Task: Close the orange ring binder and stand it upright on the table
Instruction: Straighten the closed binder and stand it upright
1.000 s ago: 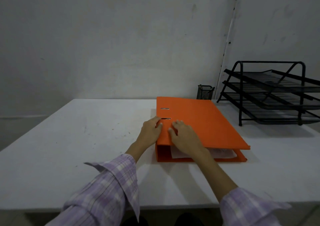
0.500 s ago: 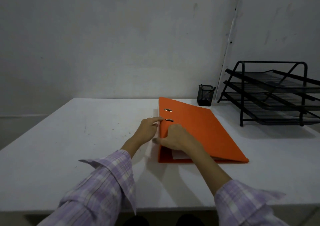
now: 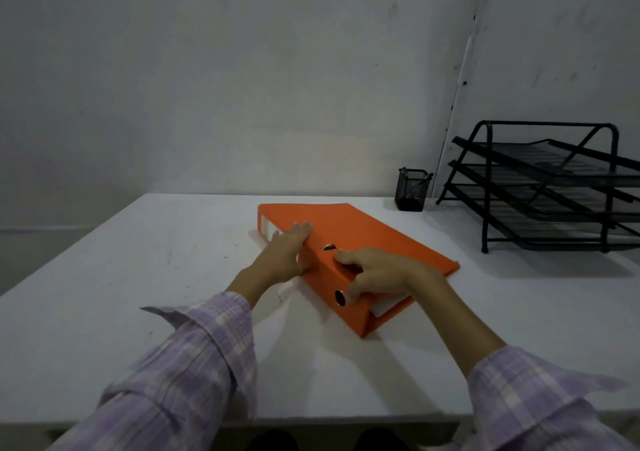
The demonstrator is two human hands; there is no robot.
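Observation:
The orange ring binder [image 3: 367,232] lies closed and flat on the white table [image 3: 138,277], turned at an angle, with its spine facing me and to the left. White pages show at its near open end. My left hand [image 3: 284,253] lies against the spine, fingers reaching onto the cover's edge. My right hand [image 3: 377,270] grips the near end of the binder, fingers on the cover and thumb by the round finger hole in the spine.
A black mesh pen cup [image 3: 412,189] stands at the back of the table. A black three-tier wire paper tray [image 3: 550,187] occupies the back right. A grey wall rises behind the table. The table's front edge runs close to my sleeves.
The binder has swung round on the table, so its spine now faces me and the left. My left hand slid along the spine; my right hand moved to the near end.

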